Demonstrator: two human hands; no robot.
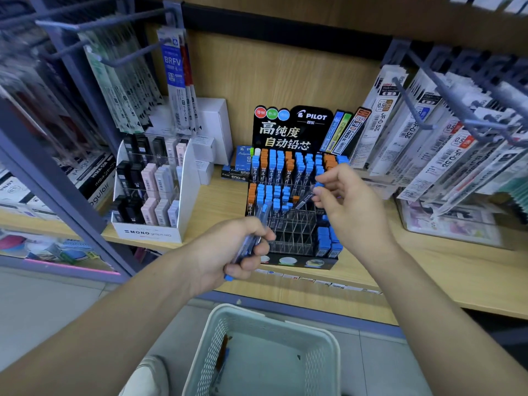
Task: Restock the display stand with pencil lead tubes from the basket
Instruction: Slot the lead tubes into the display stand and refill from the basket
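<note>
A black Pilot display stand [297, 132] stands on the wooden shelf, its clear slots partly filled with blue-capped and orange-capped lead tubes. My left hand [228, 252] grips a bundle of blue-capped tubes [253, 238] just in front of the stand's lower left. My right hand [348, 195] hovers over the stand's right side and pinches a single blue-capped tube [310, 194] tilted above the middle slots. Below, a pale green basket [323, 335] sits on the floor with one or two tubes [222, 355] lying inside.
A white Mono lead display [148, 232] stands left of the Pilot stand, with white boxes behind. Refill packs hang on metal hooks at left [174, 81] and right [445, 138]. A clear box [451, 224] sits at right. The shelf edge [428, 292] runs in front.
</note>
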